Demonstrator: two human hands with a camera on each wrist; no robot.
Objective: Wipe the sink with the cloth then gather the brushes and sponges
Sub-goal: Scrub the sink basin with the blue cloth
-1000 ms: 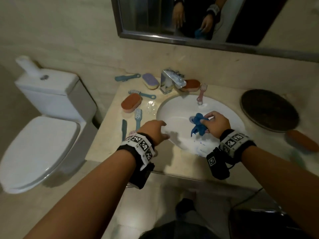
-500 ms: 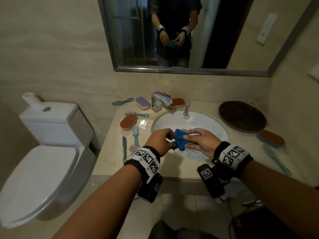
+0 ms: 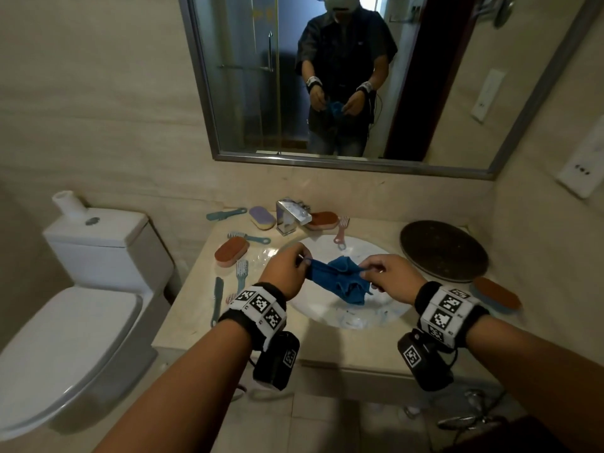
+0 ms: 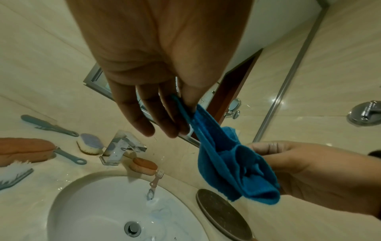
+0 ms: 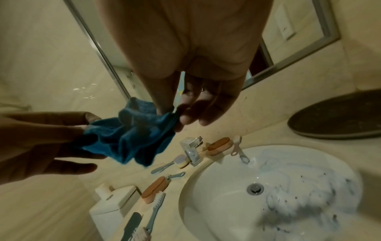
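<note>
A blue cloth [image 3: 340,279] hangs stretched between my two hands above the white sink [image 3: 385,315]. My left hand [image 3: 294,266] pinches its left edge between thumb and fingers [image 4: 177,120]. My right hand [image 3: 379,273] pinches the right edge, with thumb and fingers [image 5: 183,117] closed on the cloth [image 5: 132,135]. The sink basin [image 5: 216,203] holds foam and dark specks near the drain [image 5: 255,188]. Orange sponges [image 3: 231,253] [image 3: 322,220], a purple sponge [image 3: 262,217], a pink brush [image 3: 341,233] on the sink rim and teal brushes [image 3: 242,274] lie on the counter.
A chrome faucet [image 3: 291,215] stands behind the basin. A dark round plate [image 3: 444,250] lies at the right, with another orange sponge [image 3: 496,294] near it. A white toilet [image 3: 65,322] stands left of the counter. A mirror [image 3: 327,76] hangs above.
My hands pulled apart and rose from the basin, spreading the bunched cloth between them. A second ago only the right hand held it in the sink. The head view tilted up.
</note>
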